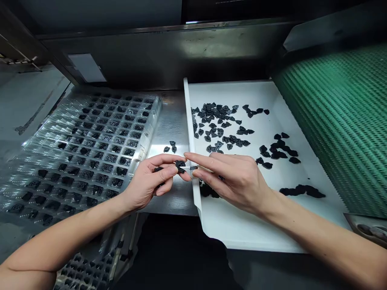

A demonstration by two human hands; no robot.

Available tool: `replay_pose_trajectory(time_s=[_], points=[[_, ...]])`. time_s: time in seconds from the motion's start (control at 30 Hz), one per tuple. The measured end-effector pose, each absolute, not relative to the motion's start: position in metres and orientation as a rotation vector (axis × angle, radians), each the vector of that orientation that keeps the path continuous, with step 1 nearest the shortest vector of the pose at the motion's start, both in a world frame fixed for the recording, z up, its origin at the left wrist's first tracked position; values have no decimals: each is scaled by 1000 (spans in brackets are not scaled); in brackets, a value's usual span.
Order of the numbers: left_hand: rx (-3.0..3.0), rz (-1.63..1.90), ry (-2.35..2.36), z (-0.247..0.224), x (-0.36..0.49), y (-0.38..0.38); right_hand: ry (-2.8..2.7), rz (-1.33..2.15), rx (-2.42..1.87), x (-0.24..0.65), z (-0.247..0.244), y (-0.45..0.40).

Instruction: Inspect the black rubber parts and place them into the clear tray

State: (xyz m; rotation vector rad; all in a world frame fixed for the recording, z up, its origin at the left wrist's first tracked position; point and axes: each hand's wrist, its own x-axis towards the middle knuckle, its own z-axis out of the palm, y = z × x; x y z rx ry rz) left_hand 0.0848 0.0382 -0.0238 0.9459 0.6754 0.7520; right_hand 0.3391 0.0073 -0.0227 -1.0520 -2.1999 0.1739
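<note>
My left hand [148, 179] pinches a small black plastic part [180, 166] between thumb and fingers, over the gap between the clear trays and the white tray. More black pieces [158, 170] show partly inside its curled fingers. My right hand [232, 177] is closed on a thin, shiny blade-like tool [190, 167], whose tip reaches the pinched part; I cannot make out its exact kind. A few loose black parts [172, 147] lie on the metal surface just beyond my left hand.
A white tray [256, 237] on the right carries many scattered black parts [214, 112]. Stacked clear compartment trays [145, 141] filled with black parts stand on the left. A green textured conveyor belt [341, 112] slopes along the right, and a metal machine wall [151, 60] closes the back.
</note>
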Motion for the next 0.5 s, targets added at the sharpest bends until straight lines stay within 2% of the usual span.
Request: replay_pose_trajectory(time_s=[0.5], points=[[944, 716, 742, -19, 84, 37, -2240, 110, -1087, 340, -17, 5]])
